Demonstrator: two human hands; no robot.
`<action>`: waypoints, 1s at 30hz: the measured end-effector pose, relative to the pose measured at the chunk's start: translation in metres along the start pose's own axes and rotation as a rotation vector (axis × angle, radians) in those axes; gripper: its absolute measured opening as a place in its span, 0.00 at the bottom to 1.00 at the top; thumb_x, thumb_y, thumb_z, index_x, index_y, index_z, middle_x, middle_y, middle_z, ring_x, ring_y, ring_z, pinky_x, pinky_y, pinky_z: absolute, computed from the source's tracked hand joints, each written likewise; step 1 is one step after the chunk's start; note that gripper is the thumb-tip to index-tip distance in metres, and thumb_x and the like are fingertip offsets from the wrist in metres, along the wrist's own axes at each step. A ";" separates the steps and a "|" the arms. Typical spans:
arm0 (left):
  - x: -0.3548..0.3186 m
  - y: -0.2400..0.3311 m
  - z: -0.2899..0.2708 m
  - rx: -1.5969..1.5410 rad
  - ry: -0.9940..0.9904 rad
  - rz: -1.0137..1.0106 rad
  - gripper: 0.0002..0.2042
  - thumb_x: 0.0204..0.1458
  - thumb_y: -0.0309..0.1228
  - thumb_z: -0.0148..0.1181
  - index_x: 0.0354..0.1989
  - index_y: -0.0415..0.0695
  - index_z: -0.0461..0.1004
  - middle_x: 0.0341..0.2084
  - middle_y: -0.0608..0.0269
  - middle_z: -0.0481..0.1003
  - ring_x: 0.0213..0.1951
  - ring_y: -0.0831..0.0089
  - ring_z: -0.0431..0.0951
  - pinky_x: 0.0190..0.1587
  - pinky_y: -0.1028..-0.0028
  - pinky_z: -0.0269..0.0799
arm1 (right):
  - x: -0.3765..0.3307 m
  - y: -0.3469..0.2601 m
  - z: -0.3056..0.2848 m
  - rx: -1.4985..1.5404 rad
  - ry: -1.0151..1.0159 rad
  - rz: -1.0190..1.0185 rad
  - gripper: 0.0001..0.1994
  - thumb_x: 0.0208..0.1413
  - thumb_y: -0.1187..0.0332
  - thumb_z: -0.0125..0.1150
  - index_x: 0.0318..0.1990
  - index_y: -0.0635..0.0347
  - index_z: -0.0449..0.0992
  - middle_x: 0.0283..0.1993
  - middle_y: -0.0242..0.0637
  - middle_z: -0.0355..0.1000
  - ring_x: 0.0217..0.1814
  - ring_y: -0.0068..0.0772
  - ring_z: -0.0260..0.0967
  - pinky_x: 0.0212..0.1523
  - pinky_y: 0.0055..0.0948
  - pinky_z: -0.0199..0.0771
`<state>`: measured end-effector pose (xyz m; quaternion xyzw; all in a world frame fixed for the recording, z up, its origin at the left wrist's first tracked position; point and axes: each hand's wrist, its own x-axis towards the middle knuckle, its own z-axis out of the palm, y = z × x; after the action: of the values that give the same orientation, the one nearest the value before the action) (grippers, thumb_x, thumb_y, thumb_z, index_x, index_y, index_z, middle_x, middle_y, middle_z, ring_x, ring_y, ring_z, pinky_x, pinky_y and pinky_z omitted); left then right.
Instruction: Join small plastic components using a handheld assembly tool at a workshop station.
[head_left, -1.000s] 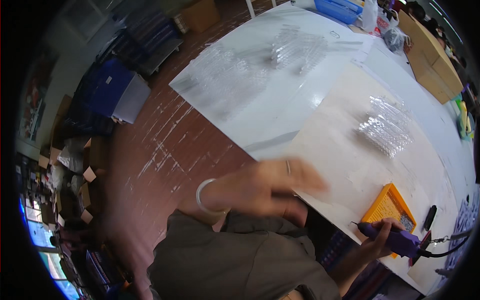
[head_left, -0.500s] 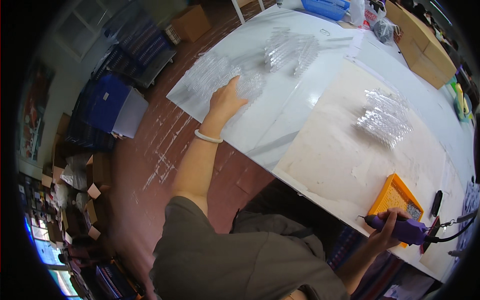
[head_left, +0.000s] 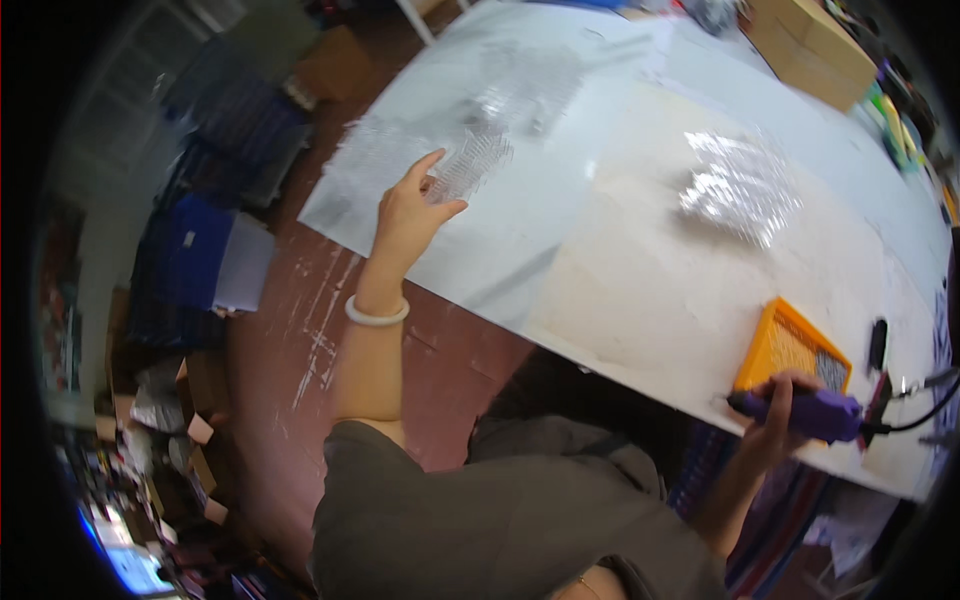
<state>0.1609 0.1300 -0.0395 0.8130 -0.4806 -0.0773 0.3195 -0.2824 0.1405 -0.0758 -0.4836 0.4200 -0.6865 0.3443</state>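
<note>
Left hand pinching clear plastic piece (blurred); best lifted gently, clear of pile. Right hand wrapped around purple tool.

Grey short-sleeved shirt, white bangle on left wrist.

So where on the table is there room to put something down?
The biggest bare patch of the table lies in the middle, between the left hand with its clear plastic piece and the orange tray. It is crowded around the pile of clear plastic farther back, and near the right hand holding the purple tool.
</note>
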 end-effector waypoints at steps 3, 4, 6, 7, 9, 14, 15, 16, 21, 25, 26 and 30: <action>-0.036 0.038 0.025 -0.189 -0.161 0.081 0.34 0.38 0.27 0.72 0.59 0.48 0.69 0.41 0.46 0.77 0.47 0.59 0.77 0.49 0.67 0.72 | 0.000 -0.005 0.005 -0.059 0.022 0.017 0.11 0.47 0.83 0.62 0.38 0.65 0.70 0.29 0.39 0.70 0.23 0.29 0.71 0.28 0.26 0.75; -0.051 0.048 0.038 -0.187 -0.259 0.184 0.33 0.38 0.25 0.71 0.59 0.47 0.69 0.40 0.48 0.77 0.46 0.61 0.77 0.49 0.67 0.72 | 0.001 -0.011 0.012 -0.095 0.043 0.002 0.10 0.47 0.83 0.63 0.37 0.65 0.70 0.28 0.39 0.71 0.23 0.29 0.72 0.27 0.25 0.76; -0.081 0.073 0.064 -0.236 -0.410 0.407 0.33 0.38 0.22 0.70 0.59 0.47 0.68 0.35 0.51 0.77 0.42 0.62 0.77 0.46 0.65 0.73 | 0.006 -0.013 0.009 -0.120 -0.007 -0.076 0.09 0.48 0.83 0.62 0.36 0.67 0.71 0.27 0.39 0.72 0.22 0.28 0.73 0.26 0.23 0.75; -0.095 0.084 0.080 -0.263 -0.444 0.413 0.33 0.38 0.22 0.70 0.59 0.47 0.68 0.35 0.51 0.77 0.42 0.62 0.77 0.46 0.65 0.73 | 0.007 -0.017 0.008 -0.100 0.009 -0.043 0.08 0.49 0.82 0.62 0.36 0.68 0.71 0.27 0.39 0.72 0.22 0.27 0.73 0.26 0.22 0.76; -0.118 0.100 0.112 -0.289 -0.540 0.631 0.29 0.38 0.23 0.70 0.54 0.43 0.70 0.35 0.53 0.75 0.41 0.59 0.75 0.46 0.65 0.72 | 0.008 -0.020 0.002 -0.113 0.023 -0.061 0.08 0.49 0.83 0.62 0.36 0.68 0.70 0.28 0.40 0.72 0.23 0.28 0.74 0.26 0.22 0.76; -0.145 0.122 0.139 -0.183 -0.527 0.798 0.22 0.39 0.24 0.69 0.46 0.40 0.72 0.36 0.55 0.72 0.41 0.57 0.72 0.47 0.64 0.69 | 0.004 -0.024 -0.017 -0.185 0.049 -0.031 0.07 0.51 0.82 0.61 0.36 0.67 0.70 0.29 0.40 0.72 0.23 0.27 0.72 0.26 0.21 0.75; -0.143 0.124 0.137 -0.214 -0.486 0.807 0.20 0.40 0.25 0.69 0.44 0.40 0.72 0.36 0.56 0.71 0.42 0.57 0.71 0.47 0.64 0.68 | 0.003 -0.023 -0.020 -0.171 0.050 -0.027 0.07 0.51 0.84 0.61 0.36 0.68 0.70 0.28 0.40 0.73 0.23 0.27 0.74 0.26 0.21 0.76; -0.141 0.124 0.136 -0.208 -0.512 0.801 0.20 0.39 0.25 0.69 0.44 0.39 0.72 0.37 0.55 0.71 0.43 0.57 0.71 0.47 0.63 0.67 | 0.002 -0.021 -0.024 -0.157 0.042 -0.028 0.07 0.51 0.84 0.61 0.36 0.68 0.70 0.29 0.39 0.73 0.23 0.26 0.74 0.26 0.21 0.76; -0.138 0.122 0.137 -0.282 -0.605 0.701 0.19 0.41 0.27 0.69 0.43 0.39 0.74 0.36 0.55 0.72 0.40 0.61 0.73 0.44 0.68 0.69 | 0.006 -0.017 -0.029 -0.121 0.007 -0.044 0.08 0.51 0.84 0.61 0.37 0.68 0.70 0.29 0.39 0.73 0.24 0.26 0.74 0.26 0.21 0.75; -0.118 0.131 0.126 -0.461 -0.636 0.501 0.18 0.42 0.27 0.70 0.43 0.38 0.76 0.35 0.56 0.73 0.36 0.66 0.74 0.40 0.71 0.71 | 0.008 -0.016 -0.031 -0.118 -0.019 -0.028 0.09 0.50 0.85 0.61 0.37 0.67 0.69 0.29 0.39 0.73 0.24 0.25 0.74 0.26 0.20 0.75; -0.110 0.134 0.125 -0.392 -0.604 0.497 0.19 0.41 0.28 0.70 0.43 0.38 0.76 0.35 0.57 0.73 0.36 0.67 0.74 0.40 0.72 0.71 | 0.008 -0.015 -0.031 -0.116 -0.022 -0.030 0.09 0.50 0.85 0.61 0.37 0.67 0.69 0.29 0.39 0.73 0.24 0.25 0.74 0.26 0.20 0.75; -0.085 0.128 0.153 -0.236 -0.619 0.578 0.19 0.42 0.29 0.69 0.44 0.37 0.76 0.36 0.56 0.73 0.37 0.65 0.74 0.41 0.71 0.72 | 0.008 -0.016 -0.035 -0.078 -0.022 -0.020 0.09 0.51 0.83 0.62 0.37 0.67 0.69 0.29 0.40 0.73 0.24 0.26 0.73 0.26 0.21 0.75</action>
<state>-0.0439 0.0902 -0.0986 0.5417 -0.7491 -0.2792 0.2597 -0.3191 0.1485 -0.0644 -0.5083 0.4378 -0.6677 0.3229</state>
